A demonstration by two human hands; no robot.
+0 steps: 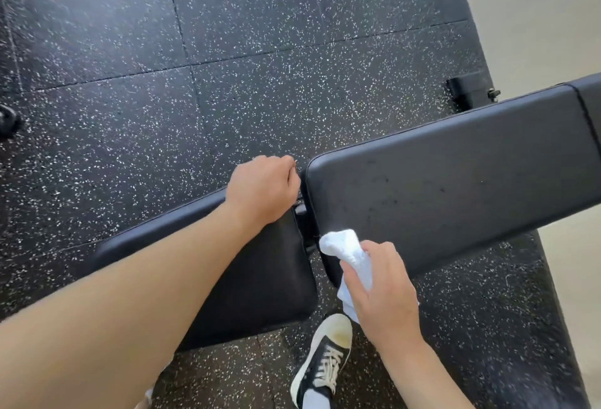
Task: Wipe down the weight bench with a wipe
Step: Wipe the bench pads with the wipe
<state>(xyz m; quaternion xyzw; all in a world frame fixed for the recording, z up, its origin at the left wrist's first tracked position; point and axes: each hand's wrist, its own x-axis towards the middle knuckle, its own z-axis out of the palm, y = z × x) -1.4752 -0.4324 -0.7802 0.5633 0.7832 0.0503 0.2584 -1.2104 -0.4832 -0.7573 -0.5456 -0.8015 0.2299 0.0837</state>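
A black padded weight bench runs across the view: a long back pad at the right and a shorter seat pad at the lower left, with a gap and metal frame between them. My right hand grips a crumpled white wipe whose free end lies against the near corner of the back pad, beside the gap. My left hand rests on the far corner of the seat pad with its fingers curled over the edge.
Black rubber floor tiles with white speckles lie all around. A black frame foot of the bench shows at the far right, near a pale floor strip. My black and white sneaker stands below the bench.
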